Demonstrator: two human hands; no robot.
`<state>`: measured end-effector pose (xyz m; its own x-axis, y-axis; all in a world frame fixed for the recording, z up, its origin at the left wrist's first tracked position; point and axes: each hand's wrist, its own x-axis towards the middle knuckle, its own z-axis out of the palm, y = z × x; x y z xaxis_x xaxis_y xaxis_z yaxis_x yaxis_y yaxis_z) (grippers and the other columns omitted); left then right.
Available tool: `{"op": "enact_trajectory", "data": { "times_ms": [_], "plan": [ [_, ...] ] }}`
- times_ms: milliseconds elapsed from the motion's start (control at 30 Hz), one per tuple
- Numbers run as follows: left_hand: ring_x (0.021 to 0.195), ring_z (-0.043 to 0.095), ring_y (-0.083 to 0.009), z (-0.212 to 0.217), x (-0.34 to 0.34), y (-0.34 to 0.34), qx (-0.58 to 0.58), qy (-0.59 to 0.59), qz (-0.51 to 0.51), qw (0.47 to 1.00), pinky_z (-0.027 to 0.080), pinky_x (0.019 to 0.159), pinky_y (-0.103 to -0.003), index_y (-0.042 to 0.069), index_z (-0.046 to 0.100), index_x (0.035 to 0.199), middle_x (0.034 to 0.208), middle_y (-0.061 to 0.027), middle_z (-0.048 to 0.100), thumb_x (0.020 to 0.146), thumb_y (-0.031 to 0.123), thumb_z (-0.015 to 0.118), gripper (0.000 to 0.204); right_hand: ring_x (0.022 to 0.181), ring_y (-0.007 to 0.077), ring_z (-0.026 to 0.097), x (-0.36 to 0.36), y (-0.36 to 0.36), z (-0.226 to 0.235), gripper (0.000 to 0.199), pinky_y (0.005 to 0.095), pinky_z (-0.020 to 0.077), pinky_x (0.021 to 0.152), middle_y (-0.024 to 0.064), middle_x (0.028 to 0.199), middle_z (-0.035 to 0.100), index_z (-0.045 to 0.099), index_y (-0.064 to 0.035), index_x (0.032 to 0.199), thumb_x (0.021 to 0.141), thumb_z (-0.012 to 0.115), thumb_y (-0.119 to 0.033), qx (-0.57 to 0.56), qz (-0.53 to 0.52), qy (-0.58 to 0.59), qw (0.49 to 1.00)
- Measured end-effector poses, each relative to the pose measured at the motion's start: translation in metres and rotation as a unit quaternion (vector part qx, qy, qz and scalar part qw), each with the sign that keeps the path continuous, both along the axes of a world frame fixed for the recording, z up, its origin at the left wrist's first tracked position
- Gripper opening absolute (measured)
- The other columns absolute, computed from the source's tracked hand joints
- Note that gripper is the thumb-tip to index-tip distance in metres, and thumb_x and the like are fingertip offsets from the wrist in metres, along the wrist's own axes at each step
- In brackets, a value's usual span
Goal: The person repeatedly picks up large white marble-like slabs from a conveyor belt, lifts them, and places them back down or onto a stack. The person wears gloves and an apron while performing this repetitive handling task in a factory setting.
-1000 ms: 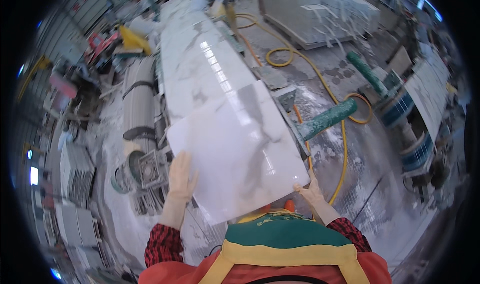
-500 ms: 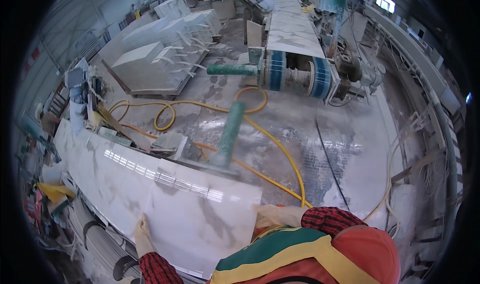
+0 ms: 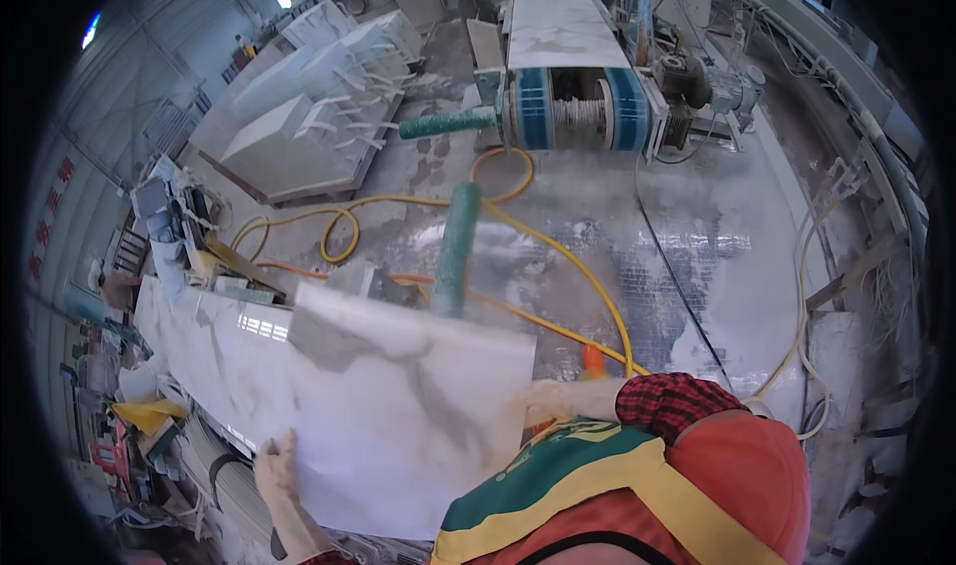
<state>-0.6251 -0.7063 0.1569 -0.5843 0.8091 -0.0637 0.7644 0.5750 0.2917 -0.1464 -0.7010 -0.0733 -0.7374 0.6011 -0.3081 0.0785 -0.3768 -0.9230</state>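
Observation:
A glossy white slab with grey veins [image 3: 413, 396], like marble, lies tilted between my hands, its far edge raised. My gloved left hand [image 3: 279, 480] grips its left edge near the front, fingertips on the top face. At its right edge is my gloved right hand [image 3: 563, 401], closed on the rim with its fingertips partly hidden and blurred. Under and to the left of it, a similar white slab [image 3: 214, 351] lies flat, stretching away to the far left. A green roller [image 3: 458, 246] stands just beyond the raised edge.
Yellow hose [image 3: 568, 256] loops over the wet floor, and a black cable [image 3: 677, 276] runs at right. A conveyor with blue bands [image 3: 533, 107] carries a white slab beyond. Stacked slabs [image 3: 264, 142] stand far left. Beside my left hand lie grey strips [image 3: 244, 485].
The slab in my hands has tilted up, its far edge lifting off the slab beneath, and the bright reflections on it are gone. Both hands keep their hold. The view has shifted slightly.

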Motion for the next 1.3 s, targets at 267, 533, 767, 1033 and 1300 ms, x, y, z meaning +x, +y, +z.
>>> {"op": "enact_trajectory", "data": {
  "times_ms": [267,533,767,1033,1300],
  "plan": [
    [0.064,0.046,-0.0143,0.084,0.126,0.028,0.256,-0.099,-0.004,0.962,0.039,0.059,-0.032,0.0,0.059,0.082,0.07,-0.0028,0.054,0.084,0.038,0.082,0.044,0.118,0.0267,0.066,0.072,0.096,0.052,0.053,0.0431,0.0548,0.1,0.0144,0.131,0.067,0.052,-0.0022,0.144,0.098,0.069,-0.025,-0.165,-0.278,0.061,0.944],
    [0.062,0.045,-0.0099,0.021,0.242,0.197,0.316,-0.162,-0.013,0.935,0.035,0.055,-0.024,0.005,0.059,0.081,0.071,0.0011,0.056,0.093,0.034,0.077,0.036,0.111,0.0233,0.066,0.247,0.279,0.124,0.052,0.0391,0.0539,0.092,0.0109,0.126,0.068,0.056,-0.0039,0.139,0.095,0.072,-0.024,0.099,-0.411,0.005,0.906],
    [0.066,0.055,-0.0118,-0.096,0.38,0.366,0.26,-0.413,-0.036,0.872,0.044,0.059,-0.028,0.001,0.065,0.09,0.077,-0.0042,0.065,0.097,0.043,0.072,0.043,0.115,0.0249,0.064,0.402,0.421,0.179,0.06,0.0378,0.0531,0.095,0.0145,0.126,0.068,0.056,-0.0016,0.139,0.088,0.077,-0.027,0.169,-0.468,-0.34,0.798],
    [0.088,0.069,-0.0236,-0.14,0.5,0.463,-0.01,-0.335,-0.066,0.94,0.051,0.083,-0.036,-0.002,0.073,0.116,0.102,-0.0122,0.075,0.1,0.065,0.048,0.073,0.096,0.025,0.07,0.509,0.469,0.079,0.056,0.0451,0.0586,0.08,0.0149,0.114,0.07,0.061,-0.0003,0.13,0.087,0.082,-0.029,-0.004,-0.581,-0.222,0.783],
    [0.115,0.067,-0.0364,-0.151,0.551,0.547,-0.091,-0.242,-0.188,0.948,0.047,0.101,-0.042,0.004,0.069,0.131,0.121,-0.0196,0.073,0.101,0.066,0.036,0.077,0.106,0.0265,0.068,0.557,0.497,0.01,0.067,0.0402,0.0551,0.091,0.0168,0.129,0.067,0.056,-0.0012,0.14,0.087,0.077,-0.038,-0.052,-0.586,-0.341,0.733]
  ]
}}
